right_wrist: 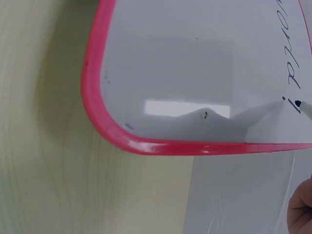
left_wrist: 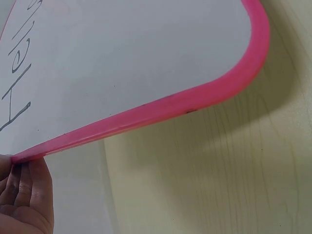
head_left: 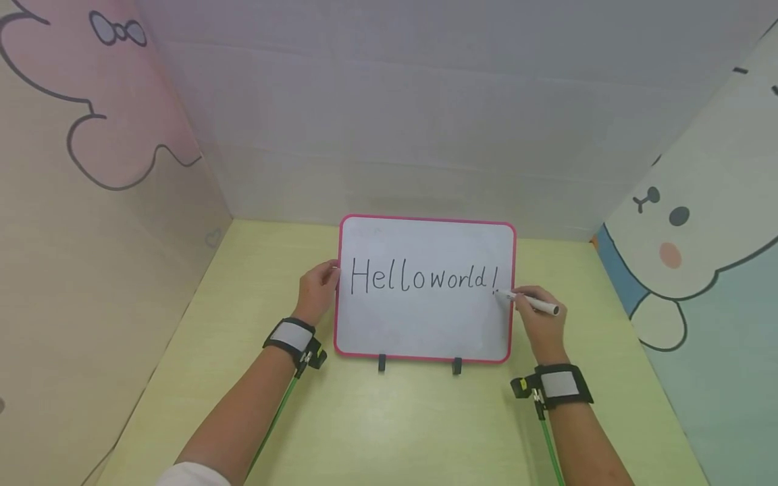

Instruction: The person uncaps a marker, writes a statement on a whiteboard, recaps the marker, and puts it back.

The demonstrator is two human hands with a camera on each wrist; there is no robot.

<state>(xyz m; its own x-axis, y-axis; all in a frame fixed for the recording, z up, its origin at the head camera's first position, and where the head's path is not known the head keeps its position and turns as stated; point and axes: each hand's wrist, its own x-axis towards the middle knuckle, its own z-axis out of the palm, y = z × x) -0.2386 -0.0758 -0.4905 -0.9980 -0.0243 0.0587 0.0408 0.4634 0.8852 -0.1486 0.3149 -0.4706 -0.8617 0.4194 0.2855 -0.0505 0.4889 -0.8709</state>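
Note:
A whiteboard (head_left: pixel 419 324) with a pink frame stands propped on the table, bearing "Hello world!" in black handwriting. At its left edge my left hand (head_left: pixel 316 291) pinches the frame; the left wrist view has the thumb in front and the fingers (left_wrist: pixel 39 187) behind the pink rim. My right hand (head_left: pixel 543 327) grips a white marker (head_left: pixel 541 305) beside the board's right edge. The marker's black tip (right_wrist: pixel 298 103) is close to the exclamation mark, whose dot is drawn. In the right wrist view, only part of this hand (right_wrist: pixel 301 207) shows.
Two black stand feet (head_left: pixel 381 363) jut out under the board's lower edge. The pale yellow table (head_left: pixel 389 432) meets a white back wall (head_left: pixel 389 135). Cartoon-printed side walls (head_left: pixel 705 283) flank it. Green cables (head_left: pixel 273 425) run back from both wrist cameras.

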